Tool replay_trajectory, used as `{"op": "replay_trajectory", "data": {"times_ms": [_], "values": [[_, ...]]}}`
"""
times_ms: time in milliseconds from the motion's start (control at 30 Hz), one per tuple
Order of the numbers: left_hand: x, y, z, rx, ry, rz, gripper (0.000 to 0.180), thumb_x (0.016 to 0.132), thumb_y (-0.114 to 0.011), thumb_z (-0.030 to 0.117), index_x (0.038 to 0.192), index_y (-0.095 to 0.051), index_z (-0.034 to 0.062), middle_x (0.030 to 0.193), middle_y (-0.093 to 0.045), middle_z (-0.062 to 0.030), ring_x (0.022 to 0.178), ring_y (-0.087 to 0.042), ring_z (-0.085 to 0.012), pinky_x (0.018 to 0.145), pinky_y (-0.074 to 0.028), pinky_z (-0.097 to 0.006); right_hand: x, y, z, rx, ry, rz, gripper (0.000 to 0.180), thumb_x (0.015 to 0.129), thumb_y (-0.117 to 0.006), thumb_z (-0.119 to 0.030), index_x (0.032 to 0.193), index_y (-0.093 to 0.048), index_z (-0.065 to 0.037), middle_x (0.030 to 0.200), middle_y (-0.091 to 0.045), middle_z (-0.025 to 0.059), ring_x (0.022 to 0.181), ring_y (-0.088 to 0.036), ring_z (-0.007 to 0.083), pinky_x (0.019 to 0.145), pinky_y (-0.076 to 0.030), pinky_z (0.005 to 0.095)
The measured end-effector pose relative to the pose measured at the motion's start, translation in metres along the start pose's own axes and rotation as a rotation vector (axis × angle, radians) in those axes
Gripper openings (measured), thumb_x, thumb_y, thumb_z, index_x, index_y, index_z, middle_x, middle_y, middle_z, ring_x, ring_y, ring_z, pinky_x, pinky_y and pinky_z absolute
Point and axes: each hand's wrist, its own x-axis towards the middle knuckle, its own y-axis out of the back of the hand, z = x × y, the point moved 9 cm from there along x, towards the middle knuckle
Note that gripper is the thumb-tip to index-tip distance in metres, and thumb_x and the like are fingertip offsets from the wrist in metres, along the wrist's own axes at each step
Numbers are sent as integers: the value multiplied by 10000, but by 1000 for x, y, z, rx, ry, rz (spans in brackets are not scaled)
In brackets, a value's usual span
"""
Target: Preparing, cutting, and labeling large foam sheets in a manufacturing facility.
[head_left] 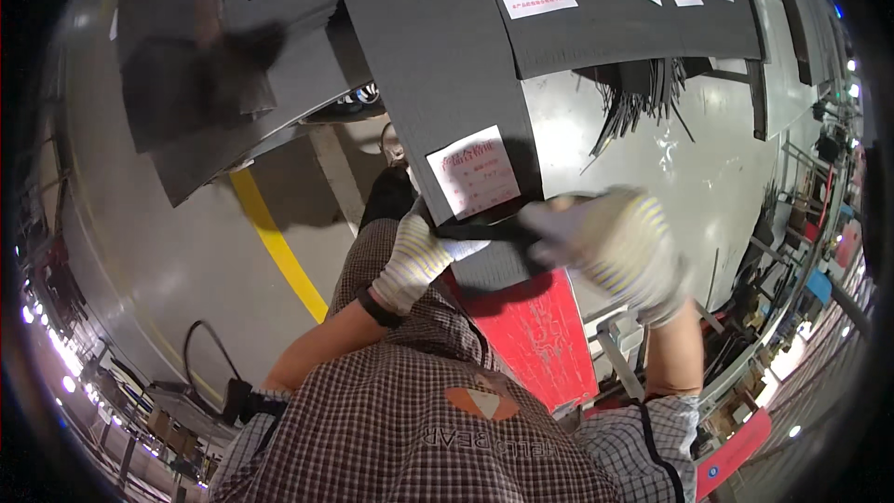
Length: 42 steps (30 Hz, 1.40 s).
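A long black ribbed sheet (438,65) stretches away from me, its near end over a red surface (540,345). On that sheet lies a white label with red print (473,172). Just below the label, a dark strip (480,229) crosses the sheet. My left hand (414,256), in a striped knit glove, is closed at the sheet's left edge, gripping the strip there. At the right edge, my gloved right hand (619,242) is smeared by motion; the strip runs into its curled fingers.
More labelled black sheets (633,19) lie at the far right, with a bundle of thin black strips (643,98) hanging below. Dark panels (214,65) stand at the far left. A yellow line (279,242) marks the floor. Metal frames and a red bar (736,456) are at the right.
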Motion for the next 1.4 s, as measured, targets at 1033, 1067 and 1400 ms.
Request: {"op": "replay_trajectory", "data": {"times_ms": [1033, 1067, 1400], "values": [[-47, -13, 11, 1132, -810, 217, 654, 886, -727, 215, 1392, -344, 55, 1230, -479, -72, 1111, -473, -154, 948, -446, -294, 8, -59, 61, 341, -337, 227, 660, 924, -556, -537, 1172, -543, 74, 958, -642, 296, 955, -605, 456, 823, -487, 474], [-38, -6, 7, 944, -664, 194, 678, 866, -749, 175, 1396, -341, 64, 1230, -475, -63, 1108, -470, -131, 929, -460, -270, 9, -63, 65, 264, -371, 206, 666, 921, -558, -540, 1211, -536, 59, 1004, -643, 290, 978, -606, 446, 848, -485, 469], [-140, -72, -1, 1708, -409, 12, 189, 775, -803, 120, 842, -660, 15, 755, -671, -78, 676, -653, -108, 614, -514, -262, 0, -24, -141, -312, 363, -118, 315, 821, -588, -144, 1110, -625, -23, 567, -447, 14, 498, -517, 142, 675, -512, 345]]}}
